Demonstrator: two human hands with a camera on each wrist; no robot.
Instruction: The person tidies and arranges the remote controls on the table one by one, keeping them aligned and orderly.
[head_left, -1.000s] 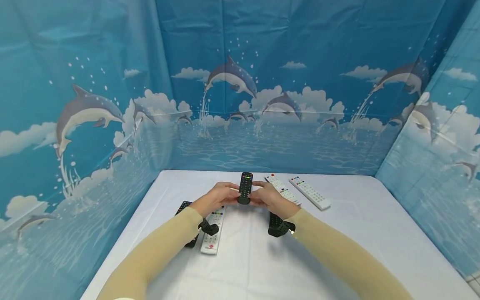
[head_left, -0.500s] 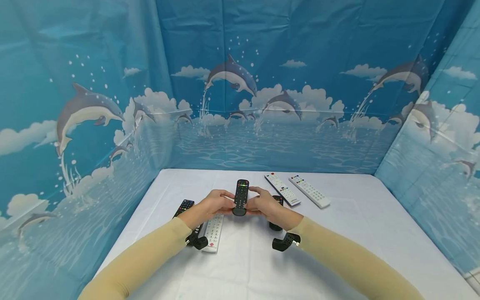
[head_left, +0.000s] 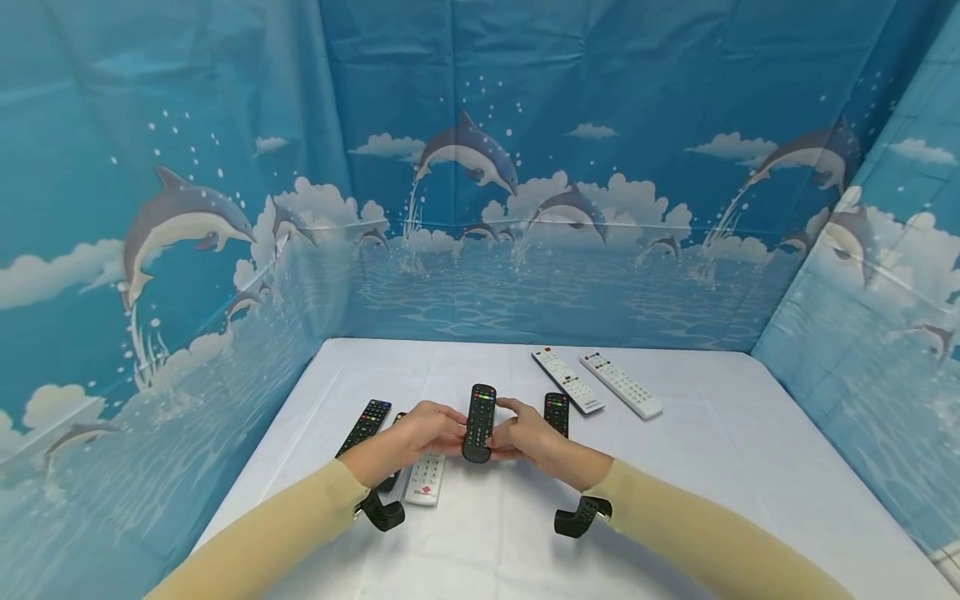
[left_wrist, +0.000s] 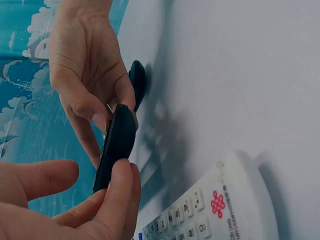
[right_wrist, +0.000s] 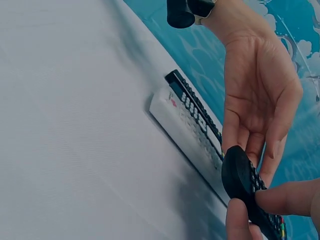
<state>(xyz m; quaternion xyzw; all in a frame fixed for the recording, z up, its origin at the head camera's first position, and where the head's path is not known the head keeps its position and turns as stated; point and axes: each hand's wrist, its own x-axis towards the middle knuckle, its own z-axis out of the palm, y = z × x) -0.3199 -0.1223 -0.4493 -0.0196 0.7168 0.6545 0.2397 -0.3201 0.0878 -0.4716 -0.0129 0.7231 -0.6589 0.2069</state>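
Note:
A black remote control [head_left: 480,423] is held up over the white table, its button face toward the head camera. My right hand [head_left: 534,435] pinches its lower end, the thumb [right_wrist: 287,197] on the buttons and fingers behind. My left hand [head_left: 426,433] is at the other side; in the left wrist view its fingertips [left_wrist: 121,172] touch the remote's back while the thumb stays lifted off. A white remote [head_left: 425,479] lies below the left hand, partly covered by it. Behind the right hand lies another black remote [head_left: 556,412].
Two white remotes [head_left: 567,381] [head_left: 621,385] lie at the back right of the table [head_left: 720,467]. Black remotes [head_left: 366,423] lie at the left, partly behind the left forearm. Dolphin-print curtains [head_left: 555,283] enclose the table's back and sides.
Both hands have come nearer to the body with the held remote, shifting slightly left. The left thumb stands off the remote. The remotes lying on the table have stayed put.

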